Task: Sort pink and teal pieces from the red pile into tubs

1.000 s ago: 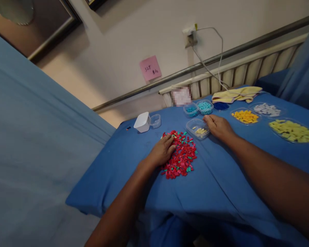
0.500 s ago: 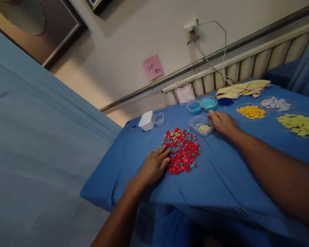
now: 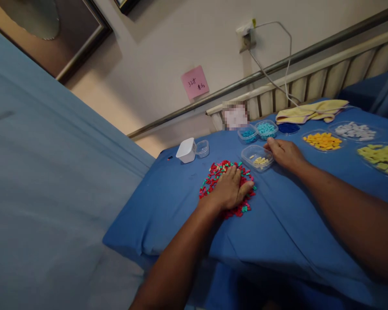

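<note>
My left hand (image 3: pixel 230 190) lies palm down on a pile of small red, pink and green plastic pieces (image 3: pixel 209 181), fingers stretched out. It covers the middle of the pile. To the right, my right hand (image 3: pixel 286 154) grips the near right rim of a clear plastic container (image 3: pixel 247 153), with thumb and fingers partly hidden. Several cream pieces (image 3: pixel 261 161) lie in that container, which rests on the blue cloth (image 3: pixel 171 206).
Behind stand containers of blue pieces (image 3: pixel 248 134), turquoise pieces (image 3: pixel 266 129) and dark blue pieces (image 3: pixel 288 128). Orange (image 3: pixel 322 141), white (image 3: pixel 355 131) and yellow pieces (image 3: pixel 381 157) sit at right. A white tub (image 3: pixel 186 150), small clear cup (image 3: pixel 202 149) and yellow cloth (image 3: pixel 310 112) lie farther back.
My left hand has moved right, from the left edge of the pile onto its middle. My right hand stays at the container's rim. The view has shifted slightly.
</note>
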The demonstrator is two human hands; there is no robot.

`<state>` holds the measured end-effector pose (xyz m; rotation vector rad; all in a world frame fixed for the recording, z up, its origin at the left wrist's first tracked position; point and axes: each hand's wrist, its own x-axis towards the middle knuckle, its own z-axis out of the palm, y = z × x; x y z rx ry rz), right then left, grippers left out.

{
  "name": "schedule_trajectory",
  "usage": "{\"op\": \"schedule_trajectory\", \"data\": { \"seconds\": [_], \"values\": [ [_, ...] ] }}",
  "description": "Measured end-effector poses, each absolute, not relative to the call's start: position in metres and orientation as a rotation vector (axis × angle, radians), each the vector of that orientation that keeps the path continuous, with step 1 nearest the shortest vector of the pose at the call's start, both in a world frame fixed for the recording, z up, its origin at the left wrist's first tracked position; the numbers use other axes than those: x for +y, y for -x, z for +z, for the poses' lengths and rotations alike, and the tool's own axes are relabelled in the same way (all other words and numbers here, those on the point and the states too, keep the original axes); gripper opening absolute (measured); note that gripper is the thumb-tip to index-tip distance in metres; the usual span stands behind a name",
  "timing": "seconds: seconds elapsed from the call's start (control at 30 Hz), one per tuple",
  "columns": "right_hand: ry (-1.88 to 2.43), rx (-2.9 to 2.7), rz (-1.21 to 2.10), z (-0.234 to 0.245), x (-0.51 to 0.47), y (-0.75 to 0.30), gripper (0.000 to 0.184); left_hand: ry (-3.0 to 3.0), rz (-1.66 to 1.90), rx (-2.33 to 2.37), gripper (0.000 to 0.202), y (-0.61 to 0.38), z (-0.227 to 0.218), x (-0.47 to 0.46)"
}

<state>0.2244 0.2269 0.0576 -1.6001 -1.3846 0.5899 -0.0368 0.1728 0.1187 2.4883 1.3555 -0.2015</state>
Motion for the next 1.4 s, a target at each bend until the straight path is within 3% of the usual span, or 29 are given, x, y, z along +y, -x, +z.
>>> {"op": "schedule_trajectory", "data": {
  "seconds": [0.3, 0.67, 0.8, 0.97, 1.23, 1.4],
  "values": [
    [1.59, -1.382, 0.599, 0.054, 0.226, -0.227, 0.054, -2.459, -0.182, 1.181, 0.109, 0.024, 0.135, 0.115],
    [1.593, -1.384, 0.589, 0.057, 0.222, -0.227, 0.057, -2.451, -0.137, 1.322, 0.106, 0.029, 0.119, 0.128],
    [1.593, -1.386, 0.585, 0.056, 0.223, -0.228, 0.057, -2.496, -0.11, 1.273, 0.099, 0.039, 0.125, 0.127],
    [1.583, -1.389, 0.567, 0.056, 0.224, -0.227, 0.058, -2.453, -0.138, 1.56, 0.089, 0.078, 0.123, 0.147],
    [1.598, -1.382, 0.568, 0.055, 0.225, -0.227, 0.06, -2.402, -0.123, 1.564, 0.092, 0.116, 0.125, 0.115],
    [1.606, -1.386, 0.598, 0.056, 0.226, -0.229, 0.059, -2.415, 0.049, 1.679, 0.072, 0.136, 0.118, 0.11]
  ]
}}
